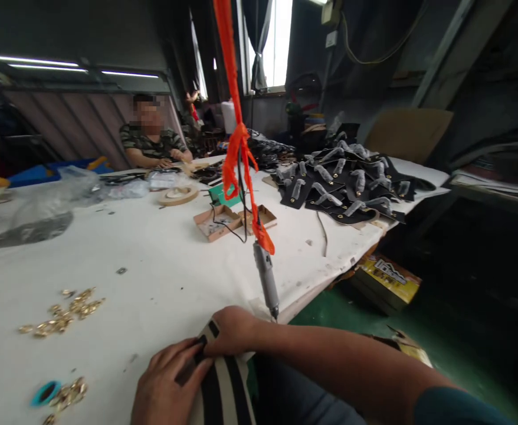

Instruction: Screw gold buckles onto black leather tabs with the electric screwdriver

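A black-and-cream striped piece of material (228, 392) lies at the near edge of the table, partly over my lap. My left hand (168, 378) rests over its left side with the fingers bent onto it. At its far end my right hand (235, 330) grips the piece, its fingertips mostly hidden. Just beyond my right wrist hangs a grey electric screwdriver (266, 280), tip down, tied to an orange strip (236, 139). Gold-coloured metal fittings (71, 313) lie loose to the left, and more sit beside a blue ring (46, 392).
Small open boxes (217, 223) and a tape roll (178, 195) stand mid-table. Black pieces with plastic-wrapped handles (343, 177) are heaped at the right. A person (155, 136) sits across the table. A yellow carton (387, 280) is on the green floor.
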The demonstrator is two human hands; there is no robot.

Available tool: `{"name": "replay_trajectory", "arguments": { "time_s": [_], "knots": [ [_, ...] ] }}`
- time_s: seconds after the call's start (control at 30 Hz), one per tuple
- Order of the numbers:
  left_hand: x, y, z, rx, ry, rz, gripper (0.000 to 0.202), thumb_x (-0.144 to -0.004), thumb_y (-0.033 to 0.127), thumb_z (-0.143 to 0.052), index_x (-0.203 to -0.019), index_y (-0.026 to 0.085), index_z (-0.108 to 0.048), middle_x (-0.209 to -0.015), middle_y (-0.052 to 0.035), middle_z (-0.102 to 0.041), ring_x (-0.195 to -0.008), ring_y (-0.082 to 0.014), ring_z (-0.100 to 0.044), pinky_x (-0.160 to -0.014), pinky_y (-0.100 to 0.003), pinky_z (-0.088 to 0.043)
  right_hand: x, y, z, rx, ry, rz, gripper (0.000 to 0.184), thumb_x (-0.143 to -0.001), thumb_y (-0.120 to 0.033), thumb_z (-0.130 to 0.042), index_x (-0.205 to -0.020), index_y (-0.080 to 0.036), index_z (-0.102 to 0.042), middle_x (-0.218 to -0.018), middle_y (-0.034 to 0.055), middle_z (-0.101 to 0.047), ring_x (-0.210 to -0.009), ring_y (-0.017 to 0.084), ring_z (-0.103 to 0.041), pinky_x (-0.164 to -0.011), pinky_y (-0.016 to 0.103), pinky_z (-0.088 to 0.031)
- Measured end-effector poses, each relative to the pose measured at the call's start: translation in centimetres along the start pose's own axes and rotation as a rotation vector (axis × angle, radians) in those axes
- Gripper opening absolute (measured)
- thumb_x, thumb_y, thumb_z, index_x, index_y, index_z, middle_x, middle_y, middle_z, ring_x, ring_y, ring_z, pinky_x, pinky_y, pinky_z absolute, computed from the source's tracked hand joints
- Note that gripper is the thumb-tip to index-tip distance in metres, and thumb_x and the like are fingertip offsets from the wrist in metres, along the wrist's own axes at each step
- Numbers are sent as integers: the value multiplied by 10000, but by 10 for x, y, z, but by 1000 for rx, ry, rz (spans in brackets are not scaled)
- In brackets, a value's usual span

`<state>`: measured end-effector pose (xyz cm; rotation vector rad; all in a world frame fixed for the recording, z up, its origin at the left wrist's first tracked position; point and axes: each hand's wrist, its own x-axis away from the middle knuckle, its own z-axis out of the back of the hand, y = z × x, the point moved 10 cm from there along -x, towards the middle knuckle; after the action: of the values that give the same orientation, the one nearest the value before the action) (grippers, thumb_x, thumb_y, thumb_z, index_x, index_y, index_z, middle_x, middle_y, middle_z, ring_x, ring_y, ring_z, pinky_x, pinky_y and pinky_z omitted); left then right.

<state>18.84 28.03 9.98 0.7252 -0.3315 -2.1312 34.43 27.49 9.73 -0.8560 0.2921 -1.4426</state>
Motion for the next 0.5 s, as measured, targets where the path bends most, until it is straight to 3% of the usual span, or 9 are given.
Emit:
{"name": "replay_trajectory", "arguments": {
  "time_s": [0.1,0.13,0.2,0.23,0.3,0.4,0.5],
  "knots": [
    [7,5,1,22,27,5,248,-872,485,-767,-1028,309,-846,-1136,-50,-814,-1079,-327,-716,-982,-463,-569,39,6,14,-48,224,-2,583,-865,-458,-698,-1388,-204,-661,-1174,99,-779,-1010,275,-739,-790,324,-553],
    [9,7,2,30,32,11,238,-876,467,-773,-1035,304,-844,-1142,-55,-812,-1082,-326,-712,-977,-467,-567,57,9,21,-95,293,23,512,-907,-440,-663,-1374,-231,-666,-1175,66,-773,-964,231,-738,-802,303,-550],
    [12,11,4,40,35,39,203,-873,412,-795,-1032,296,-840,-1153,-60,-807,-1090,-325,-704,-973,-484,-557,96,23,50,-331,513,122,280,-949,-436,-637,-1051,-213,-773,-952,42,-771,-787,185,-708,-721,275,-539],
    [13,12,4,43,32,59,184,-862,379,-813,-1023,293,-839,-1153,-59,-805,-1094,-326,-699,-970,-492,-550,112,39,65,-386,590,102,298,-963,-475,-637,-951,-213,-777,-864,41,-753,-761,192,-693,-704,282,-535],
    [15,14,4,50,15,104,181,-830,309,-853,-1010,293,-834,-1158,-51,-802,-1110,-327,-690,-974,-507,-532,134,81,100,-464,746,-10,351,-921,-551,-686,-937,-211,-772,-816,47,-745,-727,212,-693,-664,300,-538],
    [18,14,4,67,4,163,231,-783,260,-902,-998,289,-826,-1159,-38,-800,-1136,-326,-677,-1000,-524,-504,127,142,146,-475,869,-195,419,-827,-572,-753,-1012,-196,-764,-728,45,-732,-689,231,-689,-655,324,-553],
    [21,13,5,93,19,200,264,-750,248,-932,-988,279,-822,-1153,-39,-802,-1139,-325,-674,-1015,-527,-490,75,176,171,-416,805,-245,307,-743,-433,-762,-937,-196,-780,-695,49,-730,-626,226,-664,-598,332,-515]
  ]
}}
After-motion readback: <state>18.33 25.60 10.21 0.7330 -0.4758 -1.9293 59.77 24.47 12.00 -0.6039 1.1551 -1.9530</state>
